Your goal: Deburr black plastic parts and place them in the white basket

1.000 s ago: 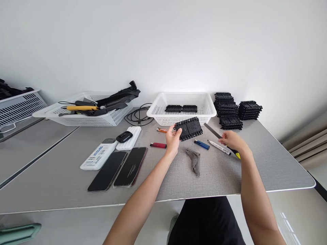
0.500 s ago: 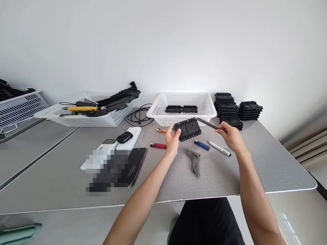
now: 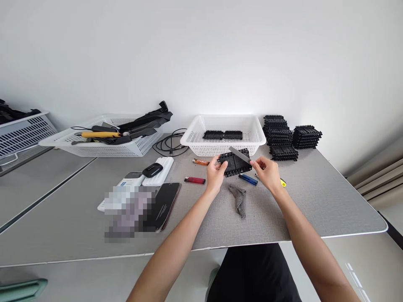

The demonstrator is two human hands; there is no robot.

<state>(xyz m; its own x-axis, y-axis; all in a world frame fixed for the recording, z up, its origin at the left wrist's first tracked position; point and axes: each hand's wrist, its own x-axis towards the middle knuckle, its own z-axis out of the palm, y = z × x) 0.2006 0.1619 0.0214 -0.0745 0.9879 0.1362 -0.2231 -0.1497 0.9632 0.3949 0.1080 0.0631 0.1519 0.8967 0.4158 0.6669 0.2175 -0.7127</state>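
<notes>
My left hand [image 3: 215, 174] is closed around the left end of a black plastic plate with toothed edges [image 3: 233, 165], thumb on top, holding it tilted above the table. Closed on a flat grey file [image 3: 239, 154], my right hand [image 3: 266, 171] has its blade lying slantwise across the plate's upper face. A yellow end [image 3: 283, 183] shows beyond the right hand, roughly in line with the blade. Below the plate are a blue lighter [image 3: 248, 180] and a crumpled grey cloth [image 3: 239, 200]. My right hand mostly hides a white marker.
Behind, a white basket [image 3: 197, 147] holds two similar plates. Stacks of black plates [image 3: 307, 137] stand to the right. Red [image 3: 194, 180] and orange [image 3: 200, 162] lighters, a cable [image 3: 170, 142], a black notebook [image 3: 166, 205] and a tool-filled basket [image 3: 126, 150] are left.
My right hand has moved left and slightly down, bringing the file from the plate's upper right corner across its face. The plate has shifted slightly right and down.
</notes>
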